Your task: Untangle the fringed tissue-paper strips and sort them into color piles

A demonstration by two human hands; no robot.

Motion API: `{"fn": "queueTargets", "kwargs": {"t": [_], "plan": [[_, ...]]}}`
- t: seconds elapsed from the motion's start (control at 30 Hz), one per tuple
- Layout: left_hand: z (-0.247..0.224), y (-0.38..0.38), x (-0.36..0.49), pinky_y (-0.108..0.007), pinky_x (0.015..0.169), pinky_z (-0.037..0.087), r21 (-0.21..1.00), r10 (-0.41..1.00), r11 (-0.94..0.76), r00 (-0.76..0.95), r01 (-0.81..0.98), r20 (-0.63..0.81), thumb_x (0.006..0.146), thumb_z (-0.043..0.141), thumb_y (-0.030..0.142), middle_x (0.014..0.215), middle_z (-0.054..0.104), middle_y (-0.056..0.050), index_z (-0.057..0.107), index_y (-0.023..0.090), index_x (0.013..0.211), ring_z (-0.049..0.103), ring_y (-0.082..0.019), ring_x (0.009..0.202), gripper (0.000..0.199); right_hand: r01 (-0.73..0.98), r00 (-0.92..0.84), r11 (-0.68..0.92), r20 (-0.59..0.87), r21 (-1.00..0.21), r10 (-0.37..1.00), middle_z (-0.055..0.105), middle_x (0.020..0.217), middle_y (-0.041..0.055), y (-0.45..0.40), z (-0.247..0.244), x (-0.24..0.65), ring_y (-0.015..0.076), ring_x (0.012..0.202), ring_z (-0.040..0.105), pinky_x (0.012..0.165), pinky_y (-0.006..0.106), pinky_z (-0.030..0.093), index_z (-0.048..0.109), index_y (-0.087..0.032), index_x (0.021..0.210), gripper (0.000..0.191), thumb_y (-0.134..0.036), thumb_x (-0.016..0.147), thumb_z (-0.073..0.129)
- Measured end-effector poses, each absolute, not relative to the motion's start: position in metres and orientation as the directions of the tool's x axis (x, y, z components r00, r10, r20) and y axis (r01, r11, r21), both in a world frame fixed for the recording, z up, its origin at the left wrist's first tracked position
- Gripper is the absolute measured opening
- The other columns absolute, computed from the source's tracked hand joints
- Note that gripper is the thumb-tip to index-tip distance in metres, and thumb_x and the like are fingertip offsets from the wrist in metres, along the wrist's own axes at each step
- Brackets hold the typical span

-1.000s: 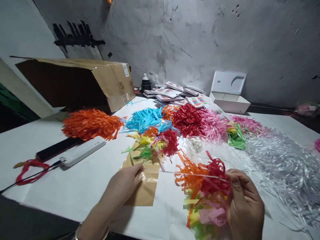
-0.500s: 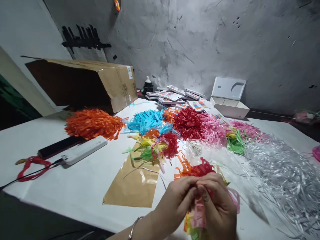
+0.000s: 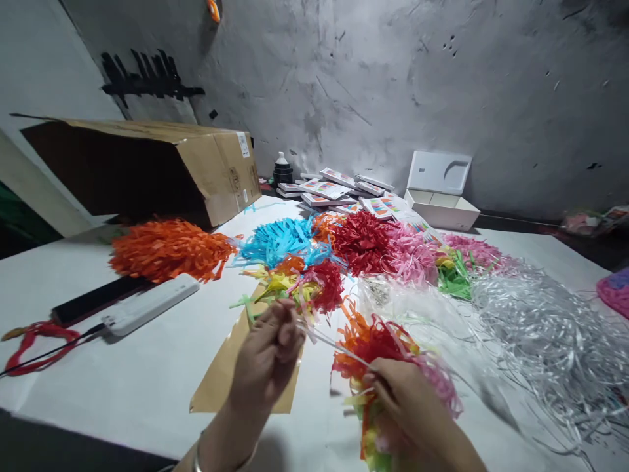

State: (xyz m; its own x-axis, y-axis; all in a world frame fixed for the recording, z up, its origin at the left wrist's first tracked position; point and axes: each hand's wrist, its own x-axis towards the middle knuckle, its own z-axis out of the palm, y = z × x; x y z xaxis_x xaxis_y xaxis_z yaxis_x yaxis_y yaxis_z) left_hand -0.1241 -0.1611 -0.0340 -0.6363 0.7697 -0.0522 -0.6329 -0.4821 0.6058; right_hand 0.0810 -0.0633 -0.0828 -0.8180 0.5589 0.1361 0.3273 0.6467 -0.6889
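1. The left hand (image 3: 268, 351) is observed near 7 o'clock from mid-view, raised over a brown sheet (image 3: 219, 387). Its fingers are curled and closed together, and one end of a thin pale ribbon (image 3: 339, 345) is pinched in them; slight blur is noted.
2. The right hand (image 3: 410, 400) is placed at 5 o'clock, palm down. The ribbon is nipped between thumb and forefinger.
3. The ribbon is drawn nearly straight between the hands, sloping down toward the right one.
4. A mixed-colour tassel (image 3: 371, 341) is seen at 5 o'clock, partly covered by the right hand. Whether it is gripped by the other fingers cannot be told.
5. A smaller mixed tassel (image 3: 324, 288) is located at 7 o'clock, close to centre, lapping the sheet's far edge.
6. On the white table (image 3: 122, 373), an orange tassel (image 3: 170, 249) is found at 9 o'clock, a blue tassel (image 3: 280, 242) nearer centre on that side, and a red tassel (image 3: 366, 242) at 3.
7. A heap of silver strands (image 3: 545, 328) is spread at 4 o'clock.
8. A cardboard box (image 3: 221, 170) is set at 10 o'clock, lying open.
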Motion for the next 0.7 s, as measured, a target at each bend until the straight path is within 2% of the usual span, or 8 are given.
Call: {"fn": "queueTargets", "kwargs": {"t": [0.1,0.23,0.3,0.4,0.43,0.53,0.6,0.7], "plan": [[-0.011,-0.168,-0.164,-0.012,0.032,0.030,0.511,0.617,-0.678,-0.787,-0.528,0.007,0.101,0.049,0.011,0.046,0.046,0.007,0.066,0.014,0.079,0.036,-0.004,0.033,0.028,0.524,-0.687,0.624,0.145,-0.580,0.712,0.068,0.068,0.0036,-0.023,-0.084,0.134,0.0180,0.059,0.060,0.056,0.028,0.038,0.061,-0.022,0.070,0.031,-0.034,0.096,0.048],[0.009,-0.175,-0.202,-0.012,0.033,0.031,0.437,0.424,-0.817,-0.906,-0.376,0.013,0.107,0.026,0.009,0.046,0.045,0.006,0.064,0.014,0.080,0.037,-0.004,0.033,0.048,0.838,-0.409,0.444,0.176,-0.317,0.896,0.073,0.074,0.0082,0.050,-0.086,0.235,0.0235,0.060,0.066,0.056,0.034,0.043,0.068,-0.026,0.071,0.024,-0.037,0.086,0.052],[0.007,-0.174,-0.205,-0.013,0.033,0.030,0.466,0.414,-0.813,-0.909,-0.351,0.038,0.107,0.027,0.010,0.046,0.046,0.006,0.066,0.014,0.080,0.036,-0.004,0.033,0.047,0.934,-0.269,0.300,0.172,-0.193,0.948,0.075,0.079,0.0154,0.075,-0.083,0.269,0.0277,0.065,0.070,0.058,0.039,0.046,0.071,-0.024,0.068,0.017,-0.026,0.077,0.056],[-0.013,-0.164,-0.182,-0.013,0.034,0.029,0.614,0.528,-0.695,-0.845,-0.373,0.083,0.097,0.058,0.017,0.047,0.049,0.006,0.070,0.014,0.083,0.038,-0.005,0.036,0.019,0.901,-0.369,0.420,0.313,-0.109,0.875,0.073,0.093,0.0258,0.070,-0.073,0.260,0.0336,0.078,0.072,0.070,0.047,0.051,0.078,-0.016,0.081,0.028,-0.014,0.067,0.054],[-0.023,-0.160,-0.168,-0.013,0.036,0.030,0.676,0.586,-0.630,-0.805,-0.382,0.091,0.090,0.071,0.021,0.049,0.052,0.005,0.072,0.014,0.087,0.039,-0.005,0.038,0.007,0.827,-0.451,0.543,0.406,-0.145,0.795,0.073,0.102,0.0250,0.056,-0.068,0.239,0.0352,0.087,0.072,0.077,0.049,0.052,0.079,-0.015,0.089,0.032,-0.016,0.069,0.054],[-0.053,-0.153,-0.122,-0.012,0.041,0.028,0.820,0.813,-0.357,-0.581,-0.447,0.037,0.079,0.083,0.042,0.051,0.054,0.004,0.076,0.012,0.097,0.038,-0.003,0.044,0.036,0.409,-0.631,0.825,0.533,-0.391,0.564,0.071,0.117,0.0111,-0.006,-0.051,0.152,0.0273,0.107,0.068,0.088,0.040,0.055,0.071,-0.025,0.116,0.033,-0.026,0.088,0.055],[-0.070,-0.152,-0.097,-0.013,0.042,0.026,0.865,0.931,-0.187,-0.366,-0.467,0.004,0.082,0.079,0.048,0.051,0.052,0.004,0.074,0.012,0.115,0.037,-0.003,0.044,0.049,0.186,-0.668,0.783,0.508,-0.594,0.544,0.070,0.110,0.0057,-0.045,-0.044,0.097,0.0196,0.102,0.068,0.085,0.031,0.055,0.069,-0.028,0.119,0.028,-0.026,0.097,0.052],[-0.087,-0.158,-0.082,-0.014,0.041,0.027,0.855,0.993,-0.093,-0.110,-0.511,0.043,0.085,0.077,0.047,0.051,0.051,0.006,0.055,0.022,0.144,0.038,-0.004,0.041,0.068,-0.022,-0.751,0.543,0.372,-0.839,0.545,0.067,0.094,0.0043,-0.075,-0.047,0.051,0.0173,0.089,0.066,0.078,0.028,0.053,0.074,-0.025,0.095,0.025,-0.034,0.101,0.051]]}}
